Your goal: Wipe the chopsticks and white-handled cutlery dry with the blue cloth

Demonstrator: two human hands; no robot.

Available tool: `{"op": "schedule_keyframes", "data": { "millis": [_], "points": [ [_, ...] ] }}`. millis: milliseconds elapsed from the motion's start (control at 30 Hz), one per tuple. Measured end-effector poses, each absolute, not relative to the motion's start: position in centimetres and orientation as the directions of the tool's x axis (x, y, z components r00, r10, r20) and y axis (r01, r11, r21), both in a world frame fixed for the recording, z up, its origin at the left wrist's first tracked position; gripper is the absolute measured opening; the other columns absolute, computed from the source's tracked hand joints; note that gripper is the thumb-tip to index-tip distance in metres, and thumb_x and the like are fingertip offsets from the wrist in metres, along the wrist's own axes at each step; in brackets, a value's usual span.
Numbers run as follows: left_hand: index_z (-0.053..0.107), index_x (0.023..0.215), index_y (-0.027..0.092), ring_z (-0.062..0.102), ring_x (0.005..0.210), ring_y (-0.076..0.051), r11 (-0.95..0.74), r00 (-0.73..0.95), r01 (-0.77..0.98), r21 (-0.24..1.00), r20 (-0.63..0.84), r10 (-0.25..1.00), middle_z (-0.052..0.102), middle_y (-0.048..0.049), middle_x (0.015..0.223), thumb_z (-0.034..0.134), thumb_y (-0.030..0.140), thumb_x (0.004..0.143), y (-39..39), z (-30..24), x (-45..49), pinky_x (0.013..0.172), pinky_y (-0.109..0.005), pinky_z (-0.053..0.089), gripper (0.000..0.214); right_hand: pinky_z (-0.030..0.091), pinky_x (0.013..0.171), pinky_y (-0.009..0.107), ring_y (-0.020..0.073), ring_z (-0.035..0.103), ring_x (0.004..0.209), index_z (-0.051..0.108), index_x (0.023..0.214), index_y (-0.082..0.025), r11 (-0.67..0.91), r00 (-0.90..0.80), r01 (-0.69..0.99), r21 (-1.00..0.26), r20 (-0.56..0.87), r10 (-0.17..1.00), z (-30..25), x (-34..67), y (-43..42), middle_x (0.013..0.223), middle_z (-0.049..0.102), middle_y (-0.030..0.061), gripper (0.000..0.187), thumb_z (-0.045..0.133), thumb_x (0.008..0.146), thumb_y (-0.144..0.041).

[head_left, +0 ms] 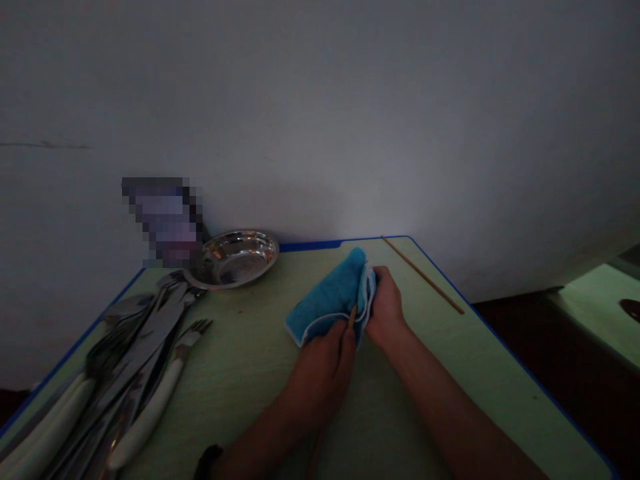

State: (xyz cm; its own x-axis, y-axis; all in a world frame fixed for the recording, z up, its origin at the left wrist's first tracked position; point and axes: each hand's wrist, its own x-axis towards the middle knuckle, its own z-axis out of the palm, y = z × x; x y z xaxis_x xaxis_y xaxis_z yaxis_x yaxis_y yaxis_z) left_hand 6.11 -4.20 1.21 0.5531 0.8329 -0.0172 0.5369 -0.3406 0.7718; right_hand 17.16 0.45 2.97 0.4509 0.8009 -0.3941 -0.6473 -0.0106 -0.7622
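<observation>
A folded blue cloth [327, 297] with a white edge lies near the middle of the pale green table [240, 360]. My right hand [386, 308] is closed on the cloth's right side, pinching it around a thin wooden chopstick [352, 316]. My left hand [323, 363] is closed on the near part of that chopstick, just below the cloth; a bit of the stick shows below my wrist. A second wooden chopstick [423, 275] lies loose on the table to the right, apart from both hands.
A shiny steel bowl [235, 257] stands at the back left by the wall. A pile of several white-handled knives and forks [125, 373] covers the left side. A blurred object [163, 220] stands behind the bowl. The table's blue edge [500, 340] runs along the right.
</observation>
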Motion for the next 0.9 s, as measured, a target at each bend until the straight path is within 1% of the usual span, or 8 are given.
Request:
{"op": "schedule_keyframes", "data": {
  "millis": [100,200,333,400,500,567,767,900],
  "points": [
    [0.05,0.083,0.018,0.054,0.063,-0.016,-0.358,0.564,0.542,0.761,-0.013,0.826,0.058,-0.0021,0.07,0.023,0.028,0.091,-4.3,1.3,6.2,0.061,-0.028,0.037,0.03,0.039,0.044,0.026,0.0128,0.043,0.04,0.04,0.049,-0.023,-0.025,0.347,-0.737,-0.675,-0.411,0.843,3.5,17.2,0.3,0.04,0.046,-0.0052,0.02,0.04,0.068,-0.031],
    [0.05,0.082,0.018,0.055,0.065,-0.017,-0.35,0.564,0.532,0.771,-0.014,0.826,0.058,-0.0029,0.073,0.024,0.028,0.09,-4.3,1.5,6.2,0.063,-0.028,0.038,0.029,0.039,0.043,0.027,0.0134,0.045,0.041,0.042,0.051,-0.023,-0.016,0.372,-0.7,-0.714,-0.384,0.845,3.3,17.2,0.3,0.043,0.049,-0.0037,0.021,0.04,0.068,-0.035],
    [0.051,0.08,0.018,0.053,0.063,-0.016,-0.326,0.57,0.489,0.809,-0.013,0.822,0.056,-0.0016,0.069,0.025,0.029,0.09,-4.3,1.5,5.9,0.059,-0.026,0.038,0.03,0.038,0.043,0.026,0.0126,0.044,0.043,0.043,0.053,-0.023,0.015,0.539,-0.565,-0.825,-0.356,0.763,2.4,17.2,0.4,0.044,0.047,-0.0055,0.022,0.044,0.068,-0.039],
    [0.051,0.078,0.018,0.052,0.061,-0.015,-0.306,0.572,0.454,0.837,-0.01,0.82,0.055,-0.0002,0.067,0.026,0.031,0.091,-4.2,1.5,5.8,0.057,-0.025,0.037,0.031,0.038,0.045,0.025,0.0127,0.045,0.046,0.047,0.055,-0.022,0.022,0.607,-0.459,-0.888,-0.295,0.738,2.0,17.1,0.2,0.046,0.049,-0.0051,0.023,0.043,0.069,-0.04],
    [0.052,0.077,0.018,0.051,0.061,-0.014,-0.272,0.545,0.417,0.867,0.001,0.838,0.054,0.0006,0.065,0.028,0.031,0.09,-4.1,1.4,5.7,0.058,-0.025,0.038,0.031,0.036,0.047,0.024,0.0124,0.046,0.05,0.05,0.056,-0.021,0.018,0.65,-0.255,-0.967,-0.158,0.743,1.8,16.7,-0.3,0.048,0.051,-0.0048,0.026,0.04,0.073,-0.038],
    [0.052,0.075,0.018,0.049,0.06,-0.014,-0.259,0.53,0.413,0.873,0.001,0.848,0.053,0.0008,0.065,0.029,0.032,0.09,-4.0,1.4,5.7,0.057,-0.024,0.037,0.031,0.034,0.046,0.024,0.012,0.046,0.05,0.052,0.056,-0.021,0.005,0.645,-0.185,-0.983,-0.118,0.755,1.9,16.5,-0.5,0.048,0.05,-0.0049,0.03,0.037,0.075,-0.038],
    [0.047,0.068,0.019,0.046,0.056,-0.012,-0.251,0.552,0.395,0.884,-0.01,0.834,0.053,0.0012,0.066,0.029,0.034,0.09,-3.8,1.5,5.7,0.055,-0.024,0.036,0.032,0.037,0.052,0.024,0.0127,0.049,0.054,0.054,0.057,-0.02,-0.003,0.662,-0.233,-0.972,-0.161,0.732,2.4,16.8,-0.2,0.052,0.054,-0.0043,0.03,0.04,0.074,-0.04],
    [0.047,0.072,0.019,0.046,0.057,-0.013,-0.23,0.558,0.382,0.895,-0.025,0.829,0.05,0.0023,0.064,0.028,0.034,0.09,-3.8,1.5,5.7,0.055,-0.024,0.036,0.03,0.038,0.053,0.025,0.0134,0.05,0.055,0.054,0.058,-0.02,0.01,0.68,-0.21,-0.978,-0.139,0.72,2.1,16.9,0.0,0.052,0.054,-0.0041,0.028,0.04,0.073,-0.039]
  ]
}}
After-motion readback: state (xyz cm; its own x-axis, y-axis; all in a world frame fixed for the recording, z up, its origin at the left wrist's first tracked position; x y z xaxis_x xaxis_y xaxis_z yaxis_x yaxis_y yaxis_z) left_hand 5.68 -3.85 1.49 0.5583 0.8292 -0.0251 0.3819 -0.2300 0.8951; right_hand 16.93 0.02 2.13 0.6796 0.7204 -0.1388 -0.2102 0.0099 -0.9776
